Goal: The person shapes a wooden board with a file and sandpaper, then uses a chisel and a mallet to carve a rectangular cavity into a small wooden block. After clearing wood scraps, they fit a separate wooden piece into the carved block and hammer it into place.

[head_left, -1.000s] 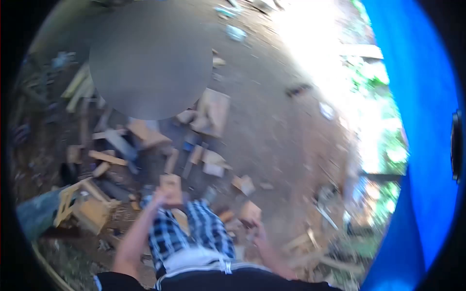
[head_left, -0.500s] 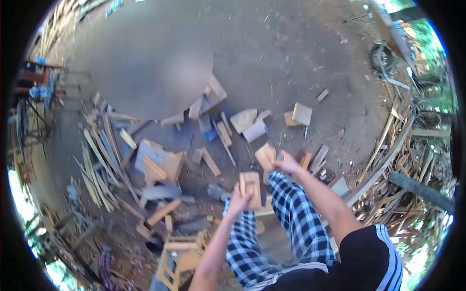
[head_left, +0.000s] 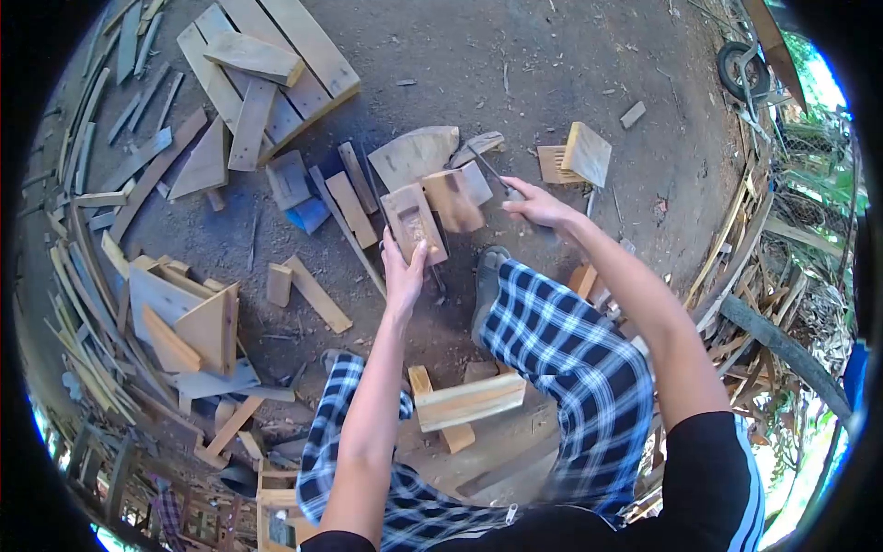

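Note:
My left hand (head_left: 405, 271) grips a small wooden block with a rectangular recess (head_left: 411, 221), its thumb on the near face and wood chips in the hollow. Right beside it is a second wooden block (head_left: 454, 202), smeared by motion and apart from my right hand. My right hand (head_left: 541, 206) is closed around the handle end of a thin, dark metal tool (head_left: 493, 168), which points up and left; its exact kind is unclear. Beyond the blocks lies a curved wood offcut (head_left: 414, 158) on the ground.
A slatted wooden platform (head_left: 303, 46) with loose boards stands at the far left. Long wood strips (head_left: 83, 322) pile along the left. Near my legs lies a thick plank (head_left: 471, 402). Two pieces of wood (head_left: 589, 155) sit at right, a wheel (head_left: 743, 72) farther off.
Both hands have moved forward, away from my legs. My right hand has let go of its wooden block and now holds the thin metal tool. The view has shifted and my knees are spread wider.

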{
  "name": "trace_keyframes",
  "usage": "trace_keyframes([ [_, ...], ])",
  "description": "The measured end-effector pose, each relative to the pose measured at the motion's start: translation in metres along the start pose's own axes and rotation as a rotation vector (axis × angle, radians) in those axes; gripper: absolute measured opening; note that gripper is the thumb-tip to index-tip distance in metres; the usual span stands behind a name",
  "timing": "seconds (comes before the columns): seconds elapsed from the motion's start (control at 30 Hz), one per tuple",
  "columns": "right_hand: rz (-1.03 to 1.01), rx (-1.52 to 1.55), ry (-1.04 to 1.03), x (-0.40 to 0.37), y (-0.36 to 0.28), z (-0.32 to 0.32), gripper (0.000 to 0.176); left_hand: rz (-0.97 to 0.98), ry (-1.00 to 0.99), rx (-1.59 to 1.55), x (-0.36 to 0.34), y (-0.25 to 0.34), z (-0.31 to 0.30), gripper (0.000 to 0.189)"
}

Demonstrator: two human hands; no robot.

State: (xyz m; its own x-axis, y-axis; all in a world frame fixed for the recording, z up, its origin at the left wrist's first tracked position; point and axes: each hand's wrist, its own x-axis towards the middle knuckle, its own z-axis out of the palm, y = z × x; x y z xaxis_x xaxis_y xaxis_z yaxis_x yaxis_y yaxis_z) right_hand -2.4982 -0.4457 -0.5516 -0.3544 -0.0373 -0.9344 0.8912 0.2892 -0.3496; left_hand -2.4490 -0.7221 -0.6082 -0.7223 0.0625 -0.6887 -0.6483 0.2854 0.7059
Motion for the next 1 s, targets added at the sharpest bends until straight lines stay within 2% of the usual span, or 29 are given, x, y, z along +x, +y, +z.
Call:
trace_keyframes([
  [0.03,-0.067,-0.075,0.006,0.011,0.01,-0.007,0.06,-0.07,0.027,0.002,0.007,-0.008,0.003,0.075],
  [0.07,-0.135,-0.148,0.012,0.021,0.017,-0.01,0.061,-0.056,0.036,0.001,0.015,-0.02,0.005,0.075],
  [0.13,-0.183,-0.148,-0.003,0.027,0.02,-0.006,0.056,0.06,0.064,-0.08,0.03,-0.049,0.01,0.071],
  [0.2,-0.325,-0.16,0.139,0.037,0.029,-0.004,0.052,0.149,0.084,-0.081,0.039,-0.066,0.016,0.071],
  [0.23,-0.297,-0.206,0.19,0.039,0.029,-0.005,0.052,0.194,0.074,-0.09,0.047,-0.073,0.022,0.073],
  [0.3,-0.81,-0.414,0.541,0.064,0.053,-0.007,0.056,0.231,0.089,-0.087,0.049,-0.066,0.031,0.077],
  [0.33,-0.809,-0.378,0.584,0.055,0.047,-0.002,0.061,0.218,0.108,-0.073,0.043,-0.051,0.037,0.08],
  [0.37,-0.819,-0.667,0.732,0.041,0.04,0.0,0.061,0.276,0.144,-0.131,0.05,-0.064,0.055,0.085],
  [0.4,-0.883,-0.71,0.777,0.032,0.036,0.006,0.059,0.28,0.166,-0.142,0.049,-0.061,0.06,0.087],
  [0.47,-1.014,-0.82,0.841,0.034,0.037,0.008,0.053,0.115,0.236,0.05,0.042,-0.049,0.062,0.09],
  [0.5,-1.035,-0.826,0.818,0.033,0.023,0.023,0.052,0.118,0.199,-0.004,0.037,-0.043,0.051,0.084],
  [0.57,-1.014,-0.851,0.841,0.014,0.015,0.034,0.051,0.028,0.271,-0.026,0.015,-0.033,0.038,0.073],
  [0.6,-1.131,-0.939,0.759,0.017,0.012,0.045,0.049,0.022,0.288,-0.037,0.011,-0.036,0.034,0.071],
  [0.63,-1.256,-1.022,0.675,0.009,-0.002,0.052,0.048,0.113,0.322,-0.084,0.018,-0.051,0.04,0.069],
  [0.67,-1.262,-1.013,0.704,0.002,-0.017,0.057,0.048,0.141,0.374,-0.079,0.015,-0.059,0.043,0.069],
  [0.73,-1.418,-1.393,0.339,-0.012,-0.03,0.063,0.041,0.17,0.441,-0.065,-0.009,-0.065,0.041,0.07],
  [0.77,-1.412,-1.388,0.373,-0.014,-0.033,0.062,0.041,0.19,0.464,-0.116,-0.018,-0.068,0.042,0.068],
  [0.83,-0.936,-1.716,0.025,-0.015,-0.044,0.061,0.025,0.311,0.497,-0.207,-0.028,-0.081,0.047,0.066],
  [0.9,-0.607,-1.844,-0.091,-0.057,-0.078,0.081,0.021,0.439,0.536,-0.407,-0.033,-0.086,0.052,0.063],
  [0.93,-0.872,-1.674,-0.492,0.008,-0.084,0.052,0.027,0.456,0.415,-0.566,-0.035,-0.081,0.048,0.062],
  [0.97,-0.617,-1.442,-0.415,-0.04,-0.095,0.063,0.042,0.446,0.379,-0.647,-0.062,-0.053,0.04,0.059],
  [1.0,-0.597,-1.467,-0.037,-0.081,-0.108,0.087,0.058,0.427,0.342,-0.725,-0.09,-0.022,0.03,0.056],
])
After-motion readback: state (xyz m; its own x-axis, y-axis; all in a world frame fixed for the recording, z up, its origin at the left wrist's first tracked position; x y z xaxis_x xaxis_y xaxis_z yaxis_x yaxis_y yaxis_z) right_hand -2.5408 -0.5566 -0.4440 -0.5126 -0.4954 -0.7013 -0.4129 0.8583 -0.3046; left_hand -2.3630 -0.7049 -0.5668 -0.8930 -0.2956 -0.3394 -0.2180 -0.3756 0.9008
